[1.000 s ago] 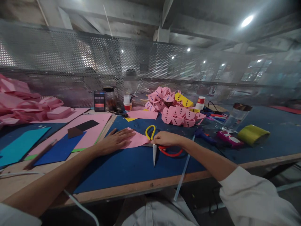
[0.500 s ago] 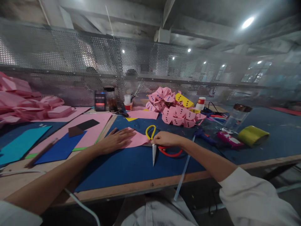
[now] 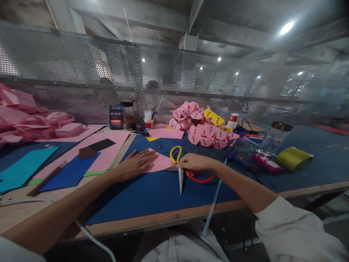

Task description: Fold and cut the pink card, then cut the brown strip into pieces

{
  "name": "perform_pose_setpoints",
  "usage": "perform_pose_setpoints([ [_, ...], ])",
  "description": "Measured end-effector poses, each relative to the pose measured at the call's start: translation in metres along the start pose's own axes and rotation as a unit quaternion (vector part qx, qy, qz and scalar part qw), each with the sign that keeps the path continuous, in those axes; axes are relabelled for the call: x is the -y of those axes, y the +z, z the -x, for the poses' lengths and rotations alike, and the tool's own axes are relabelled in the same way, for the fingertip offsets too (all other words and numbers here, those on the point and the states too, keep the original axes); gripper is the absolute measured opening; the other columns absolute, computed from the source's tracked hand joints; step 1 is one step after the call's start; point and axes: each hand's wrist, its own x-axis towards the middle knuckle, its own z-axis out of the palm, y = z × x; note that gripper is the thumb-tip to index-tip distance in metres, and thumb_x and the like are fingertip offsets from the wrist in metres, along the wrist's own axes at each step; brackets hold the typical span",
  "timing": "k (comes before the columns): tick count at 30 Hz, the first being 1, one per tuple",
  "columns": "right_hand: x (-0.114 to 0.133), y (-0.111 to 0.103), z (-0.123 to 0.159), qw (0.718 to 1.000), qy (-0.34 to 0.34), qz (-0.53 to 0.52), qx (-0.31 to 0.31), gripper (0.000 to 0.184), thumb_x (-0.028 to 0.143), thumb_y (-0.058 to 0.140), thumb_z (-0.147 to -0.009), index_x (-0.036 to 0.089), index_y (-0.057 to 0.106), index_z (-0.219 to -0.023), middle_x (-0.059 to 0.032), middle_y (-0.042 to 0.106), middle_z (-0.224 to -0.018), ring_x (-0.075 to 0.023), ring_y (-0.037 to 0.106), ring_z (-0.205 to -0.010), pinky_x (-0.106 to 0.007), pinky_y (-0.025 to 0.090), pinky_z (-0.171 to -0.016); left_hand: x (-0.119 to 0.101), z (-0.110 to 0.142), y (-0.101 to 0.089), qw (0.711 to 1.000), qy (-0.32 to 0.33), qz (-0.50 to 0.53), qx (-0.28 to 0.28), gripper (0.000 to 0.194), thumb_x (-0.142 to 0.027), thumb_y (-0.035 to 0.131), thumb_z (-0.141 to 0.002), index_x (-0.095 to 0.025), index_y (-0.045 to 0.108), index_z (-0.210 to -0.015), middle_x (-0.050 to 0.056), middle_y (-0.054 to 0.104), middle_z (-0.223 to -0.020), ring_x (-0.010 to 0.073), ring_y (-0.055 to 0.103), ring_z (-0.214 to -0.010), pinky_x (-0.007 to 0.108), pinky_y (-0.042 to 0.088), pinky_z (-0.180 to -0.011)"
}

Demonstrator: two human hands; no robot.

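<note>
My left hand [image 3: 135, 164] lies flat with fingers stretched out on a pink paper sheet [image 3: 160, 162] on the blue table mat [image 3: 152, 193]. My right hand [image 3: 194, 161] is closed at the sheet's right edge, pinching it just above a pair of scissors [image 3: 180, 174] with one yellow and one red handle, blade pointing toward me. Whether the fingers also touch the scissors is unclear.
A heap of pink and yellow dotted paper pieces [image 3: 203, 124] lies behind. A glass jar [image 3: 274, 137], yellow tape roll [image 3: 293, 158], glue gun [image 3: 240, 160] and pens sit right. Pink, blue and teal sheets [image 3: 68, 160] and a pink pile [image 3: 29, 120] lie left. Mesh fence at back.
</note>
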Motion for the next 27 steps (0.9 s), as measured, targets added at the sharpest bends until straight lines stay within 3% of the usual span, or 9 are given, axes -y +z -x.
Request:
perform_pose_setpoints([
  [9,0.009,0.0,0.004,1.0,0.024,-0.018,0.002,0.042,0.046,0.044,-0.087,0.017,0.043,-0.057,0.0034,0.045,-0.049,-0.0073,0.037,-0.046,-0.022,0.026,-0.049,0.002,-0.005,0.004,1.0,-0.005,0.022,-0.013,0.054,-0.056,0.02,-0.098,-0.04,0.021,-0.149,-0.002,0.026,-0.157,0.0246,0.019,-0.145,0.049,0.009,-0.114],
  [15,0.009,0.001,0.0,0.999,0.032,-0.004,-0.003,0.046,0.051,0.044,-0.088,0.016,0.043,-0.057,0.0043,0.041,-0.049,-0.0066,0.032,-0.046,-0.023,0.022,-0.049,0.024,-0.011,0.003,0.998,0.018,-0.021,-0.051,0.055,-0.057,0.025,-0.097,-0.034,0.039,-0.144,-0.001,0.042,-0.15,0.0228,0.038,-0.135,0.038,0.026,-0.11],
  [23,0.02,0.002,-0.005,0.999,0.031,-0.026,-0.002,0.044,0.047,0.046,-0.088,0.018,0.037,-0.057,0.0068,0.033,-0.047,-0.0054,0.027,-0.045,-0.023,0.021,-0.049,0.03,-0.011,0.01,0.999,0.02,-0.026,-0.043,0.054,-0.054,0.025,-0.098,-0.034,0.03,-0.148,0.001,0.034,-0.154,0.0253,0.028,-0.141,0.044,0.02,-0.113],
  [27,0.022,0.003,-0.005,0.999,0.031,-0.044,-0.009,0.042,0.046,0.046,-0.087,0.018,0.034,-0.057,0.0069,0.032,-0.048,-0.0057,0.027,-0.045,-0.023,0.02,-0.048,0.038,-0.012,0.015,0.997,0.055,-0.045,-0.043,0.051,-0.05,0.026,-0.099,-0.036,0.03,-0.148,0.001,0.031,-0.155,0.026,0.027,-0.141,0.046,0.019,-0.113],
])
